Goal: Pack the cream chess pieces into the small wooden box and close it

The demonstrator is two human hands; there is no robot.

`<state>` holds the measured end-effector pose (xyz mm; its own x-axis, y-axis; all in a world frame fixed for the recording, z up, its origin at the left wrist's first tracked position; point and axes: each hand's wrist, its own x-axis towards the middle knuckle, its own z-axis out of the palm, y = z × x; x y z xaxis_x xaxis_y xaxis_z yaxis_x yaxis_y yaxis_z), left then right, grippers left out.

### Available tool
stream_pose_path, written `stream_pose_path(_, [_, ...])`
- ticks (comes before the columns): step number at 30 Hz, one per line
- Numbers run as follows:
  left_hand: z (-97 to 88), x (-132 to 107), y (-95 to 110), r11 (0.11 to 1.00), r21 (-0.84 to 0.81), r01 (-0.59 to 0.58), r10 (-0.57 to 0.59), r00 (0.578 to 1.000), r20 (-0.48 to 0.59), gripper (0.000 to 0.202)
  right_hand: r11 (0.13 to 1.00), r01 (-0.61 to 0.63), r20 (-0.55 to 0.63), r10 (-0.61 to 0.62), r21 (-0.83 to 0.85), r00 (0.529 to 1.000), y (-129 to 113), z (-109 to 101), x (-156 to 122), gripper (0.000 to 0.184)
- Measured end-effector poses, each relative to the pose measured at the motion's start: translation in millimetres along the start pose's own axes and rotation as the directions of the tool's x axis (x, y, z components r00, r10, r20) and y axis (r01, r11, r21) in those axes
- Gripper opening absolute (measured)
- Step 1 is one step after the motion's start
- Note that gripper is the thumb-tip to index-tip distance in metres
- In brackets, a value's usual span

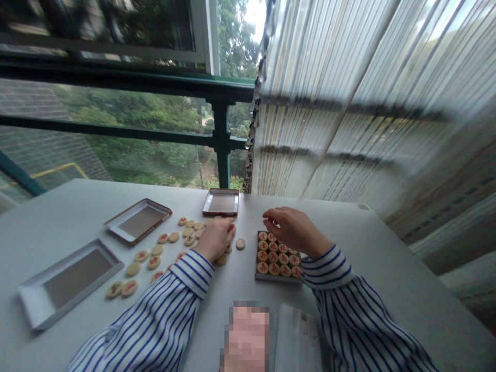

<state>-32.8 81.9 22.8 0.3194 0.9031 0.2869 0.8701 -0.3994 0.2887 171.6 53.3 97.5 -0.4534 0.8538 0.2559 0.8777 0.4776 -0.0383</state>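
My left hand (217, 236) is low over the scattered xiangqi pieces, its fingers curled together and pointing down. Whatever its fingertips hold, if anything, is hidden. Round wooden pieces (154, 262) lie loosely around and left of it, some showing red or dark characters and others blank. One blank piece (240, 244) sits alone just right of that hand. My right hand (298, 228) hovers over the far side of a shallow box (277, 278) filled with rows of red-character pieces (273, 257). Its fingers are bent, with a gap between thumb and forefinger and nothing visible there.
Three shallow trays or lids stand on the white table: a large one (29, 305) at left, a brown-rimmed one (134, 242) behind it, and another (220, 213) at the far edge. A clear plastic item (298, 341) and a pixelated patch are in front. Beyond are windows and a curtain (329, 129).
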Motion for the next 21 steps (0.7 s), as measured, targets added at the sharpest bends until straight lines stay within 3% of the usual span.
stream_pose_path(13, [-0.2, 0.0, 1.2, 0.999, 0.034, 0.000, 0.000, 1.000, -0.002, 0.027, 1.000, -0.008, 0.010, 0.008, -0.007, 1.000, -1.3, -0.6, -0.6, 0.026])
stream_pose_path(21, [-10.7, 0.1, 10.2, 0.999, -0.022, -0.033, 0.032, 0.998, -0.048, 0.023, 1.000, -0.010, 0.013, 0.010, -0.010, 1.000, -1.9, -1.9, -0.8, 0.027])
